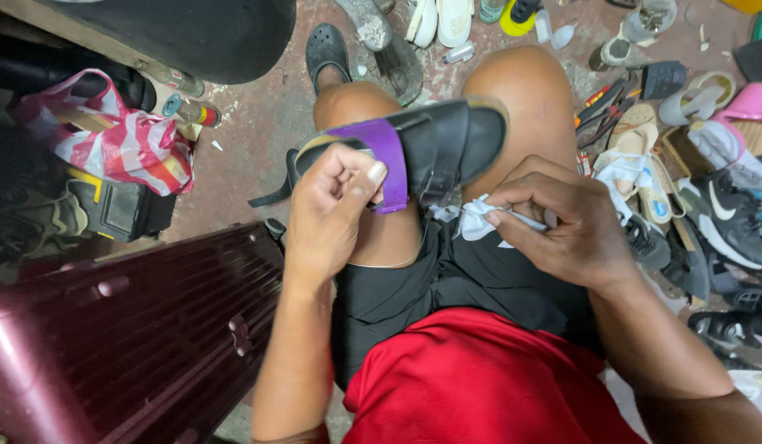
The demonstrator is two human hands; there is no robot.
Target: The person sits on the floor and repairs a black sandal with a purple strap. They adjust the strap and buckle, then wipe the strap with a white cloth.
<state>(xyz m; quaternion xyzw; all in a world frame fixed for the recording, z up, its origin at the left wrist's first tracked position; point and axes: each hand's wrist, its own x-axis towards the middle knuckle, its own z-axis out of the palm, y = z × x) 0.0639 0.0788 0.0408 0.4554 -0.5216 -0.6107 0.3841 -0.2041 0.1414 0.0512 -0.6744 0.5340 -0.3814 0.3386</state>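
Note:
A black sandal [447, 144] with a purple strap [389, 160] lies across my knees, its sole turned toward the camera. My left hand [335, 210] grips the sandal at the purple strap, thumb on the strap's edge. My right hand [562, 222] is closed on a crumpled white cloth [479, 222] just below the sandal's toe end. The cloth touches the sandal's underside near the black straps.
A maroon hard suitcase [134, 337] lies at my left. A red-and-white plastic bag [118, 140] and small bottles [192, 111] sit beyond it. Several shoes, sandals [644, 164] and hand tools [603, 103] crowd the floor at right. A black clog [326, 51] is on my foot.

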